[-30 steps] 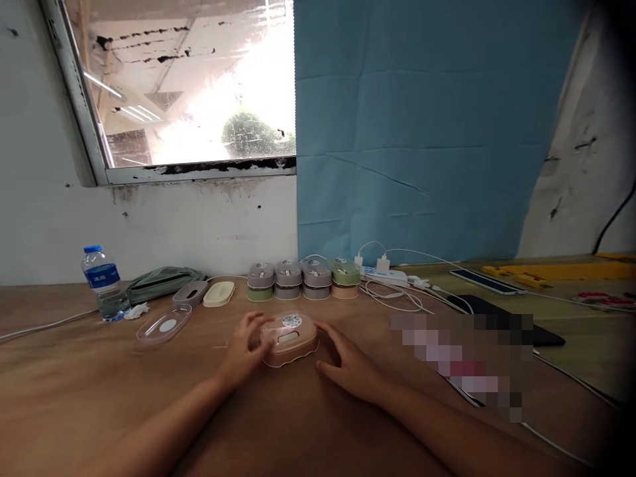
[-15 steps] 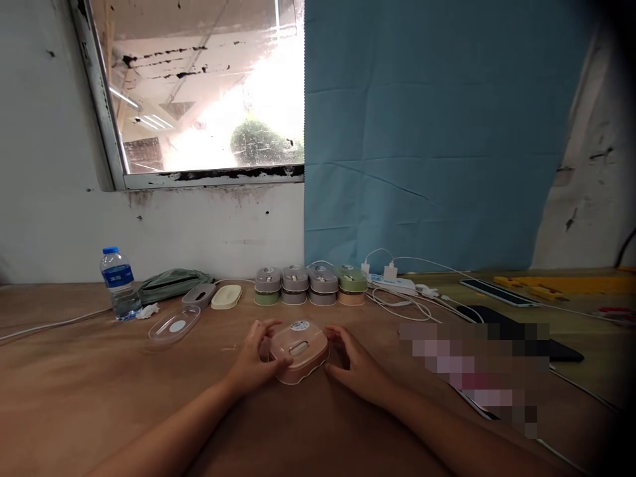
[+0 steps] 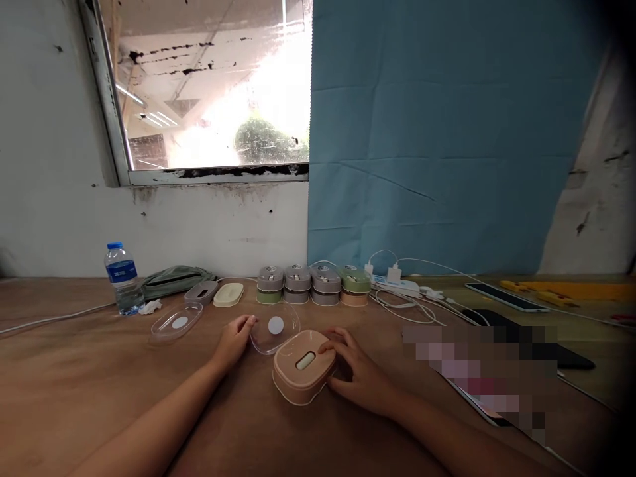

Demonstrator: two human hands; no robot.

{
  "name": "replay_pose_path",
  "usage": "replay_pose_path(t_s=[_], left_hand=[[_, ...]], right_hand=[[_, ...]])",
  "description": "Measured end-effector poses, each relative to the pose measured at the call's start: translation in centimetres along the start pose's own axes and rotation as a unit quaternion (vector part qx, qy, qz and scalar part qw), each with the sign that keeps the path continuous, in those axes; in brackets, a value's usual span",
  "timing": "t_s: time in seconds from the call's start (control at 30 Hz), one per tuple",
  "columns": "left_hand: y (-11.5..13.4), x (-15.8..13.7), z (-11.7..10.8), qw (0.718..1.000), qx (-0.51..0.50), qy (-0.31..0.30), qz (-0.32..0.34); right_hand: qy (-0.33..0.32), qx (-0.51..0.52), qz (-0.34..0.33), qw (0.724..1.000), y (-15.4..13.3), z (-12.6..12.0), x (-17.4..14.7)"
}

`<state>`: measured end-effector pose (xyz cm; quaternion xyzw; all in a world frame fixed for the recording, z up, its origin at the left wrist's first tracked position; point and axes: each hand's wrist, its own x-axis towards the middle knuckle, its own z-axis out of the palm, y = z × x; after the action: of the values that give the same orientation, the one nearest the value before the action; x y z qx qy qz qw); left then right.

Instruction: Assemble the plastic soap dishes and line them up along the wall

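My left hand (image 3: 237, 341) pinches the left edge of a clear plastic lid (image 3: 261, 339), which is tilted and has a round white sticker. Just in front of it, a peach-pink oval box (image 3: 293, 379) rests on the table, with a slot in its top showing a pale piece inside. My right hand (image 3: 358, 371) grips this box from the right, index finger on its top and thumb low on its side. The fingers at its far side are partly hidden.
Several stacked boxes (image 3: 325, 281) line the wall. Left of them lie a cream lid (image 3: 228, 295), a grey slotted lid (image 3: 200, 292) and another clear lid (image 3: 169, 324). A water bottle (image 3: 123, 281) stands at the left; a power strip (image 3: 400, 286) with cables and a phone (image 3: 507, 297) lie right.
The clear lid has come off the peach-pink box and moved up and left in my left hand. My right hand has closed on the box, which sits slightly nearer.
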<state>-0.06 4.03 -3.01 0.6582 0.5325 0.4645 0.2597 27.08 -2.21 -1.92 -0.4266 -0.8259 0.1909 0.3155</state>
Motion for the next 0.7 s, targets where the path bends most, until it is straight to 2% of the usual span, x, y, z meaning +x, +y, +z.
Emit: replay_pose_path(t_s=[0.17, 0.23, 0.3, 0.37, 0.43, 0.5, 0.57, 0.7], left_hand=[[-1.3, 0.8, -1.0, 0.994, 0.103, -0.025, 0.008], [-1.1, 0.5, -1.2, 0.986, 0.165, -0.027, 0.016], [-0.3, -0.1, -1.3, 0.977, 0.206, -0.023, 0.055], [0.7, -0.9, -1.5, 0.964, 0.211, -0.083, 0.138], [1.6, -1.5, -1.6, 0.936, 0.211, -0.182, 0.216], [2.0, -1.9, -1.7, 0.915, 0.227, -0.226, 0.244], [1.9, -2.0, -1.9, 0.913, 0.250, -0.203, 0.251], [0.6, -1.6, -3.8, 0.904, 0.302, -0.095, 0.288]], right_hand=[[0.037, -0.003, 0.017, 0.999, 0.6, 0.1, 0.2], [0.042, -0.001, 0.017, 0.999, 0.9, 0.1, 0.3], [0.043, 0.001, 0.014, 0.999, 1.0, 0.1, 0.3], [0.042, 0.003, 0.015, 0.999, 1.0, 0.1, 0.3], [0.042, 0.005, 0.016, 0.999, 1.0, 0.1, 0.3], [0.039, 0.007, 0.016, 0.999, 1.0, 0.1, 0.3], [0.036, 0.008, 0.017, 0.999, 1.0, 0.1, 0.3], [0.035, 0.012, 0.020, 0.999, 0.9, 0.0, 0.3]])
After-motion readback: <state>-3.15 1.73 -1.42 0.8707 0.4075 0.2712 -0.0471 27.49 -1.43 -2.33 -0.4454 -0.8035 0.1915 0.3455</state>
